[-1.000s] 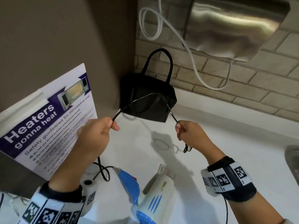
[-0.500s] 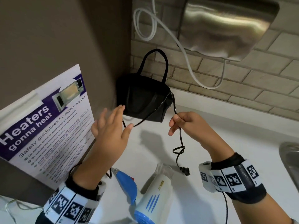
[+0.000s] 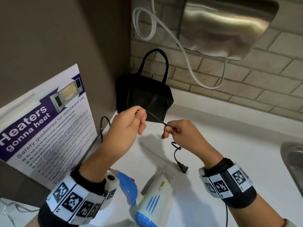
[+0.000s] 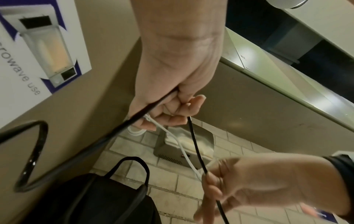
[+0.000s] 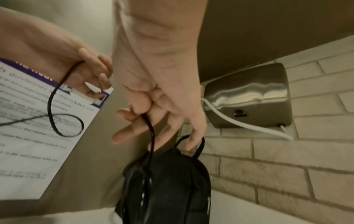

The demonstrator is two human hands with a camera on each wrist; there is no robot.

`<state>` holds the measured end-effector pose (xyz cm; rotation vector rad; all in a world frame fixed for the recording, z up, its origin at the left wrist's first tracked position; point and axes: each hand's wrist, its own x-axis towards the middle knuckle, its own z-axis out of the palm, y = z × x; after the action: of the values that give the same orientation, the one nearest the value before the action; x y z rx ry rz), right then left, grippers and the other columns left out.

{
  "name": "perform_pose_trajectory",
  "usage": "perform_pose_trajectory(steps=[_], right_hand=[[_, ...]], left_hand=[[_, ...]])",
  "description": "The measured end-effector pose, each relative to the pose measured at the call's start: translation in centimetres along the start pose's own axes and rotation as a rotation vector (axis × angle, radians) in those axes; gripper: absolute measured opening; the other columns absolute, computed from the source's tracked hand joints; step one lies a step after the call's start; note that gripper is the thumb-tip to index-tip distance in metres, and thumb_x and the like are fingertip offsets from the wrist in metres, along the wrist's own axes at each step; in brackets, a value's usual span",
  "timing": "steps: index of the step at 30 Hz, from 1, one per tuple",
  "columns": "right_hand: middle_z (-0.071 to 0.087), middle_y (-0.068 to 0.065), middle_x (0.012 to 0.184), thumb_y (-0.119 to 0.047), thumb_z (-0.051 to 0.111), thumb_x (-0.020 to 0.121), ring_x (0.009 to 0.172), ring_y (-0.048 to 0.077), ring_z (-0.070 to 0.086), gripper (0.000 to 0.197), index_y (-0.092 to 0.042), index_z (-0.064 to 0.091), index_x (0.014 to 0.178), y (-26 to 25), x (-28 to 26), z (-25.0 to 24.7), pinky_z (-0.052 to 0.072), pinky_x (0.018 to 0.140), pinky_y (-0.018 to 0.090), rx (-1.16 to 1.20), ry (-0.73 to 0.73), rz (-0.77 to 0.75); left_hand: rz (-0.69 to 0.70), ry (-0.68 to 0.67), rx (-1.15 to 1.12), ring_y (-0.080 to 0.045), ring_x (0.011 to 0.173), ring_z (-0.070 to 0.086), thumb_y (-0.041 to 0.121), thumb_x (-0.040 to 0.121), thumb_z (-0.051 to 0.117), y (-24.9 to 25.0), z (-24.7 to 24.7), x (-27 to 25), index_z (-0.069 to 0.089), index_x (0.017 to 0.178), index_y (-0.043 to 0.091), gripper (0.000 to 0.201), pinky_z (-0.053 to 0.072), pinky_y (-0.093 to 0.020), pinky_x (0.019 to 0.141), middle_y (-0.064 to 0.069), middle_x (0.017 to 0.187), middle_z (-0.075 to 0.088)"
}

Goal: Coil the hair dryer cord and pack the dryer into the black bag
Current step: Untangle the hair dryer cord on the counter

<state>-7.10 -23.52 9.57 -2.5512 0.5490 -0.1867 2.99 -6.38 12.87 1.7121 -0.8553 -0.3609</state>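
Both hands held the thin black dryer cord (image 3: 155, 118) taut.
Left hand (image 3: 126, 128) gripped it — right hand (image 3: 178, 131) pinched it — just before the black fabric handbag (image 3: 144, 97); white-and-blue plastic hair dryer (image 3: 150, 202) lay nearer.

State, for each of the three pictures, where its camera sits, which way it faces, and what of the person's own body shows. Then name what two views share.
Head: on the head, looking down at the counter; both forearms, left hand and right hand pinching the cord above the hair dryer.
Left wrist: looks up along the left hand toward the black bag; the right hand shows.
Right wrist: looks along the right hand; the left hand shows.
All share cord, bag and both hands.
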Motion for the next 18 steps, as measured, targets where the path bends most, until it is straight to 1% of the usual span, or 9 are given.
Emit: perform_pose_trajectory(steps=[2, 4, 7, 10, 12, 13, 15, 17, 18], right_hand=[[0.074, -0.019, 0.081, -0.008, 0.041, 0.091, 0.065, -0.004, 0.053, 0.046, -0.033, 0.05, 0.052, 0.7, 0.3, 0.8, 0.037, 0.072, 0.028, 0.0, -0.012, 0.048], [0.074, -0.021, 0.085, -0.006, 0.04, 0.089, 0.08, -0.003, 0.058, 0.044, -0.03, 0.05, 0.054, 1.1, 0.5, 1.4, 0.041, 0.084, 0.035, 0.005, -0.027, 0.092], [0.073, -0.021, 0.091, -0.009, 0.041, 0.09, 0.094, 0.005, 0.06, 0.042, -0.029, 0.054, 0.055, 1.6, 0.7, 2.2, 0.041, 0.097, 0.042, -0.027, -0.05, 0.152], [0.071, -0.014, 0.089, -0.018, 0.044, 0.092, 0.093, 0.011, 0.062, 0.039, -0.03, 0.059, 0.057, 2.7, 0.8, 2.9, 0.043, 0.096, 0.047, 0.01, -0.066, 0.184], [0.071, -0.01, 0.09, -0.023, 0.045, 0.095, 0.093, 0.014, 0.064, 0.042, -0.032, 0.06, 0.057, 3.0, 0.8, 2.7, 0.047, 0.092, 0.042, 0.073, -0.078, 0.169], [0.072, -0.007, 0.09, -0.023, 0.045, 0.097, 0.091, 0.014, 0.064, 0.042, -0.032, 0.061, 0.059, 3.1, 0.7, 2.5, 0.049, 0.09, 0.036, 0.099, -0.097, 0.159], [0.073, -0.006, 0.085, -0.022, 0.044, 0.099, 0.085, 0.011, 0.065, 0.036, -0.024, 0.065, 0.069, 3.1, 0.5, 1.9, 0.046, 0.079, 0.021, 0.129, -0.124, 0.143], [0.074, -0.007, 0.078, -0.024, 0.042, 0.1, 0.08, 0.008, 0.064, 0.033, -0.019, 0.066, 0.077, 2.9, 0.2, 1.3, 0.039, 0.067, 0.01, 0.124, -0.126, 0.136], [0.074, -0.007, 0.075, -0.025, 0.041, 0.1, 0.078, 0.007, 0.063, 0.033, -0.019, 0.065, 0.079, 2.8, 0.1, 1.1, 0.038, 0.064, 0.009, 0.116, -0.123, 0.132]], left_hand=[[-0.012, -0.015, -0.01, -0.015, 0.059, 0.038, 0.011, 0.092, 0.032, -0.1, -0.6, 0.1, 0.042, 0.061, 0.024, 0.035, 0.031, -0.028, 0.059, 0.006, 0.049, 0.049], [-0.017, 0.002, -0.021, -0.018, 0.061, 0.038, 0.004, 0.094, 0.032, -0.3, -1.0, 0.0, 0.042, 0.062, 0.021, 0.038, 0.032, -0.022, 0.057, 0.007, 0.05, 0.05], [-0.03, 0.076, -0.041, -0.005, 0.055, 0.039, 0.004, 0.097, 0.031, -0.3, -1.8, -0.4, 0.043, 0.065, 0.016, 0.037, 0.032, -0.009, 0.053, 0.006, 0.051, 0.047], [-0.099, 0.227, -0.044, 0.002, 0.052, 0.044, 0.01, 0.099, 0.032, -1.3, -2.4, 0.0, 0.046, 0.07, 0.013, 0.033, 0.034, -0.011, 0.056, 0.005, 0.058, 0.049], [-0.1, 0.363, 0.102, 0.005, 0.059, 0.051, 0.018, 0.101, 0.035, -2.7, -2.7, 0.6, 0.055, 0.078, 0.015, 0.03, 0.041, -0.018, 0.062, 0.007, 0.064, 0.059], [-0.079, 0.391, 0.231, 0.004, 0.07, 0.055, 0.019, 0.101, 0.037, -3.4, -2.7, 0.8, 0.06, 0.086, 0.019, 0.027, 0.046, -0.026, 0.07, 0.009, 0.073, 0.065], [-0.056, 0.343, 0.603, -0.018, 0.102, 0.057, 0.02, 0.099, 0.04, -4.6, -2.1, 1.0, 0.059, 0.112, 0.02, 0.024, 0.043, -0.043, 0.085, 0.003, 0.105, 0.068], [-0.143, 0.26, 0.934, -0.032, 0.124, 0.042, 0.031, 0.096, 0.046, -5.6, -0.7, 0.9, 0.04, 0.138, 0.011, 0.047, 0.036, -0.05, 0.094, -0.011, 0.139, 0.047], [-0.178, 0.223, 1.012, -0.034, 0.131, 0.035, 0.039, 0.092, 0.051, -5.5, 0.0, 0.7, 0.03, 0.144, 0.007, 0.065, 0.034, -0.052, 0.098, -0.013, 0.149, 0.034]])
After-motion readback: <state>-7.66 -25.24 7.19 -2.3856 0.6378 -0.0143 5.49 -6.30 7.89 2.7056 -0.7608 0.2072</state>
